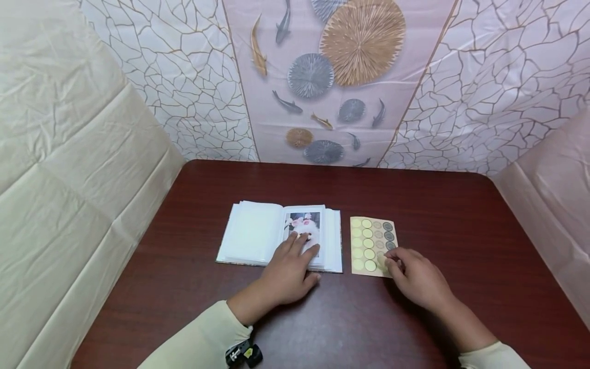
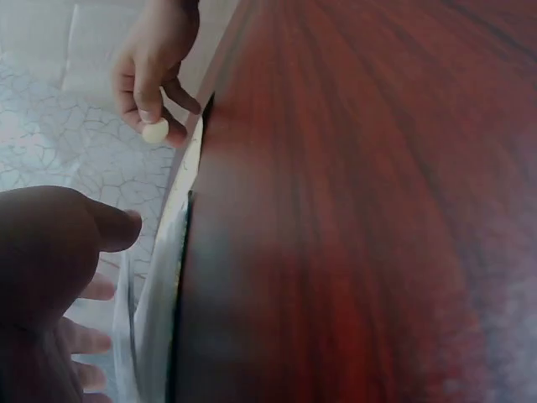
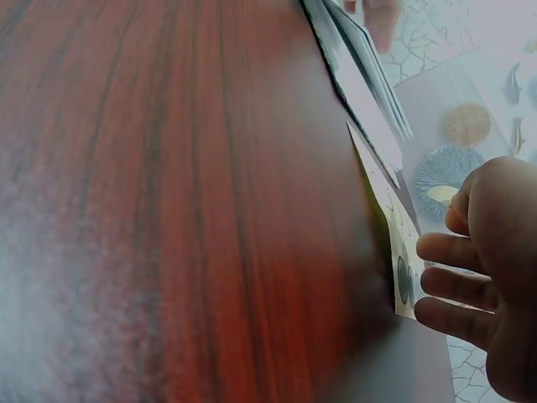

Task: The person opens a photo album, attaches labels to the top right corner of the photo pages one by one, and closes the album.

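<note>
A photo album (image 1: 254, 233) lies spread on the table, its right page showing a picture (image 1: 312, 219) of a fluffy white animal with pink flowers. My left hand (image 1: 287, 274) rests on that page, fingers spread over the picture's lower part. To the right is a sheet of round stickers (image 1: 361, 248) in columns of yellow, tan and dark grey. Thumb and forefinger of my right hand (image 1: 421, 281) pinch one pale yellow round sticker (image 2: 155, 131) above the sheet's lower right part. The right wrist view shows this sticker (image 3: 441, 196) off the sheet, the other fingers extended over the sheet's edge.
The dark red wooden table (image 1: 322, 328) extends around the album and sheet. Behind it hangs a patterned cloth (image 1: 322, 102) with fish and round shapes; plain cream cloth (image 1: 83, 169) drapes the left side. A black wrist device (image 1: 244, 353) sits at my left sleeve.
</note>
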### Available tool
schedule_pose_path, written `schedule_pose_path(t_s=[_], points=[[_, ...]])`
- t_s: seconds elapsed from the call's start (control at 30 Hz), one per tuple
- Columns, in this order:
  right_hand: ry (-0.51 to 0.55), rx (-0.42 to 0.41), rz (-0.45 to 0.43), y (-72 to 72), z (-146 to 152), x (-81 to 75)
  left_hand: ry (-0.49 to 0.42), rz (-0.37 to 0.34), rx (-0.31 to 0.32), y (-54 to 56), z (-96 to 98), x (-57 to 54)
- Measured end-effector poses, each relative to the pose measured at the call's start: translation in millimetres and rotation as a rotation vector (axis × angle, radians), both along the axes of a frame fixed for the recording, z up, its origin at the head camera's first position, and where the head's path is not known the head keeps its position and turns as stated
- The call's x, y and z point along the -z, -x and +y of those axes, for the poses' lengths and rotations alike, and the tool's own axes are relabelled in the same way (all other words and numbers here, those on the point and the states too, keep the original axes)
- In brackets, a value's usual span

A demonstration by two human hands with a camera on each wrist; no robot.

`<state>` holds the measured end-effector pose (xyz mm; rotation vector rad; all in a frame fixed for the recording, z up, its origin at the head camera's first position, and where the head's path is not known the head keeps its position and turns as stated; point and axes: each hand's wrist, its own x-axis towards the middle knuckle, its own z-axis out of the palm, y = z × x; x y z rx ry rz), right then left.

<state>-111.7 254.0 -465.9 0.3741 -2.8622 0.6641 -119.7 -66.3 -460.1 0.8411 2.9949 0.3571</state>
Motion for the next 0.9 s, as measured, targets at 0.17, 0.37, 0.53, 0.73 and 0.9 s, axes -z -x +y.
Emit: schedule_pose_path(t_s=[0.17,0.37,0.53,0.73,0.9], points=[[0.003,0.003,0.035,2.9,-1.3,-1.3,0.050,-0.069,0.009,-2.5,-1.4,3.7],[0.006,0.000,0.037,6.4,-4.9,-4.6,0.082,-0.079,0.017,-3.3,-3.0,6.9],[0.009,0.000,0.033,12.6,-11.5,-5.5,0.096,-0.067,0.022,-3.3,-4.4,8.2],[0.002,-0.017,0.088,25.9,-22.4,-3.1,0.111,-0.069,0.019,-1.7,-4.9,7.2],[-0.011,-0.035,0.128,39.5,-33.2,-3.7,0.095,-0.101,0.015,0.2,-4.8,7.5]])
